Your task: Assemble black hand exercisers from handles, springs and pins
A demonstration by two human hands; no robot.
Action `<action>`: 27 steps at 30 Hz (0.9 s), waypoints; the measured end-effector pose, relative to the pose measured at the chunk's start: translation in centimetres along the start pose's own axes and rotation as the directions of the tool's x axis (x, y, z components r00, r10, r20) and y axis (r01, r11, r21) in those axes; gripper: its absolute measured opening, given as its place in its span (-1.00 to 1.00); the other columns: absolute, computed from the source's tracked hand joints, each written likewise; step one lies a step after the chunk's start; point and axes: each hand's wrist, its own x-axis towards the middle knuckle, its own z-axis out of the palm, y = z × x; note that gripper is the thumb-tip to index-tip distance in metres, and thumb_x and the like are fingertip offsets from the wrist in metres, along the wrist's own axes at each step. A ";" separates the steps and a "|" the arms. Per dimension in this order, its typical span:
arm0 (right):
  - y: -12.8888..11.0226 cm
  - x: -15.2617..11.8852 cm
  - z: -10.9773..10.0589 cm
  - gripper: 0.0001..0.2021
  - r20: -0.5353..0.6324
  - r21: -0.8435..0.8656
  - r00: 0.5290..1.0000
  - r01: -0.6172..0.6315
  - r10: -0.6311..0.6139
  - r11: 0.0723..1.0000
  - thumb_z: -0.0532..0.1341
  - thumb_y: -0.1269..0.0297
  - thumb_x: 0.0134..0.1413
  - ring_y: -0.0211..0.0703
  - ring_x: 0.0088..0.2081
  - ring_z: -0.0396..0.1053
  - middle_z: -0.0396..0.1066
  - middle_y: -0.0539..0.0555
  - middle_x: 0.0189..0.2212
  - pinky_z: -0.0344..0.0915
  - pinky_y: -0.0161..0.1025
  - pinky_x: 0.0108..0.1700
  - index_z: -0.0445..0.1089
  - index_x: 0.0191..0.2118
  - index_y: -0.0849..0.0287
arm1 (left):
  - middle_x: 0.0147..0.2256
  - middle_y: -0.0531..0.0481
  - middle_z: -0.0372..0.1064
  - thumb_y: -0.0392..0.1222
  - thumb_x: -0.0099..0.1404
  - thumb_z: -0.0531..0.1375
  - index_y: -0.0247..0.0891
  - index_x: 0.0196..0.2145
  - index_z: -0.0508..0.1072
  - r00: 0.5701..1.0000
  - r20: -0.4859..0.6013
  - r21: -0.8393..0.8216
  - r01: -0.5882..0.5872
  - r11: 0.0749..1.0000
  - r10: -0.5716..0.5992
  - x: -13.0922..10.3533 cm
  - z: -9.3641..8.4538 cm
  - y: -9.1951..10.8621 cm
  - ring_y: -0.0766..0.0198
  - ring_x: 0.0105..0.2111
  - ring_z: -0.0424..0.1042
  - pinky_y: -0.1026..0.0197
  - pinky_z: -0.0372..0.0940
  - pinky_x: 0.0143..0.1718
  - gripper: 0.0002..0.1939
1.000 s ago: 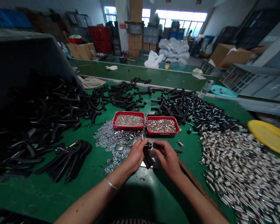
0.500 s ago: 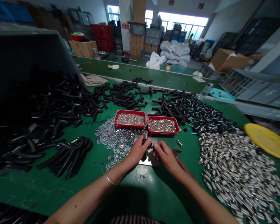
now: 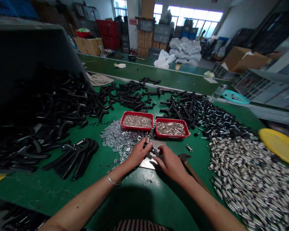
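My left hand [image 3: 139, 152] is closed on a small black part with a metal spring [image 3: 147, 139] standing up at its top, over a flat metal plate [image 3: 150, 163]. Just right of that part is my right hand [image 3: 170, 160], its thumb and fingers apart around the part's right end; I see nothing held between them. Beyond the hands sit two red trays, the left one [image 3: 137, 129] with tiny metal pieces and the right one [image 3: 172, 137] with small pins. Loose washers [image 3: 118, 138] spread left of my left hand.
A hammer [image 3: 194, 171] lies right of my right hand. Springs [image 3: 250, 173] are heaped at the right, below black-headed bolts [image 3: 214, 117]. Black handles [image 3: 72, 157] cover the left. A yellow lid [image 3: 279, 146] rests at the right edge.
My right hand's fingers have opened and drawn slightly away from the black part. My left hand still holds it, now tilted differently. The whole view has shifted a little.
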 end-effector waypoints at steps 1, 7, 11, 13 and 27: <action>0.0 0.0 0.1 -0.54 -0.012 -0.020 1.000 0.019 -0.019 1.000 0.25 -0.20 0.06 -0.20 -0.45 0.38 0.47 0.10 -0.34 0.25 -0.33 -0.50 0.35 -0.19 0.13 | -0.39 0.05 0.35 0.00 0.38 0.07 -0.20 -0.31 0.35 1.000 -0.002 -0.009 -0.007 1.000 0.007 -0.1 0.0 0.1 0.24 -0.36 0.33 0.22 0.20 -0.26 -0.76; 0.1 0.3 0.5 -0.32 0.376 0.138 0.921 -0.160 0.098 0.977 -0.26 -0.27 0.29 -0.28 -0.74 0.19 0.40 0.01 -0.64 0.12 -0.35 -0.70 0.36 -0.33 0.16 | -0.38 0.01 0.37 0.00 0.34 0.12 -0.19 -0.36 0.38 0.992 0.075 0.046 -0.102 0.994 0.099 -0.1 -0.1 0.9 0.22 -0.36 0.32 0.19 0.23 -0.22 -0.77; -0.4 0.6 0.2 -0.61 -0.067 -0.118 0.993 0.087 -0.095 0.989 0.19 -0.08 0.17 -0.28 -0.55 0.38 0.53 0.03 -0.50 0.22 -0.41 -0.61 0.43 -0.36 0.20 | -0.34 0.00 0.39 -0.01 0.41 0.04 -0.19 -0.27 0.37 1.000 -0.002 -0.041 -0.017 0.999 0.017 0.3 0.4 1.1 0.21 -0.31 0.38 0.19 0.27 -0.19 -0.76; -0.6 0.5 0.1 -0.47 0.016 -0.120 0.996 0.091 -0.089 0.989 -0.01 -0.11 0.28 -0.32 -0.66 0.29 0.46 -0.01 -0.63 0.17 -0.39 -0.68 0.43 -0.44 0.22 | -0.20 -0.08 0.41 -0.06 0.42 0.03 -0.20 -0.20 0.39 0.992 0.022 -0.049 -0.120 0.992 0.122 0.3 0.6 1.4 0.17 -0.16 0.40 0.15 0.26 -0.04 -0.79; 0.0 0.2 -0.3 -0.56 0.084 0.312 0.992 -0.120 0.098 0.942 0.20 -0.17 0.13 -0.29 -0.64 0.28 0.39 -0.04 -0.54 0.24 -0.34 -0.60 0.33 -0.20 0.16 | -0.15 -0.11 0.32 -0.10 0.44 0.03 -0.21 -0.18 0.35 0.979 0.045 0.080 -0.201 0.976 0.198 -0.1 1.6 1.9 0.14 -0.08 0.34 0.10 0.23 0.04 -0.83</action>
